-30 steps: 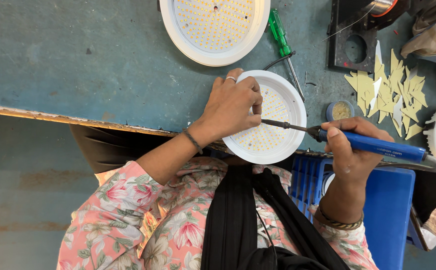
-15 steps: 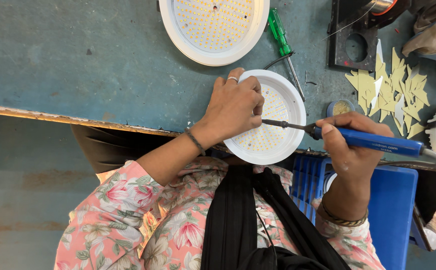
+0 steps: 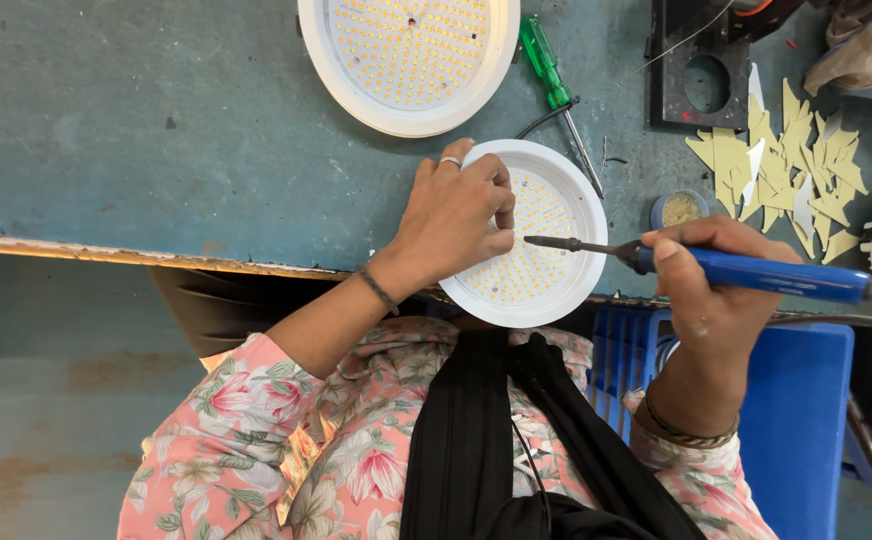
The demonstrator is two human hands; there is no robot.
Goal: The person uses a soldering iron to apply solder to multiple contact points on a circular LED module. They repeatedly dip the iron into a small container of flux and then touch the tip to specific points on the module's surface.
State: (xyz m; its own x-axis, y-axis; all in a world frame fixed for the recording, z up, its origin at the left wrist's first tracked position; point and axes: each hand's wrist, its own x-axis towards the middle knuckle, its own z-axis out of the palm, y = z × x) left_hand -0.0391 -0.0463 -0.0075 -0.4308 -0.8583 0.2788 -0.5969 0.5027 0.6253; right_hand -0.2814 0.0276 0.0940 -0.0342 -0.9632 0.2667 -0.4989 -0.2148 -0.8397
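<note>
A small round white lamp disc (image 3: 546,240) dotted with yellow LEDs lies at the near edge of the teal workbench (image 3: 156,130). My left hand (image 3: 456,215) rests on the disc's left side, fingers curled and pinching something small over the LEDs. My right hand (image 3: 716,290) grips a blue-handled soldering iron (image 3: 756,272); its dark tip points left and reaches the middle of the disc, close to my left fingertips.
A larger round LED disc (image 3: 408,55) lies at the far edge. A green screwdriver (image 3: 548,65) lies between the discs. A small flux tin (image 3: 678,208), a heap of pale card offcuts (image 3: 791,165), a black holder (image 3: 704,70) and a blue plastic chair (image 3: 796,420) are to the right.
The soldering iron's tip has stayed over the small disc while my right hand shifted slightly. My left hand keeps its place on the disc.
</note>
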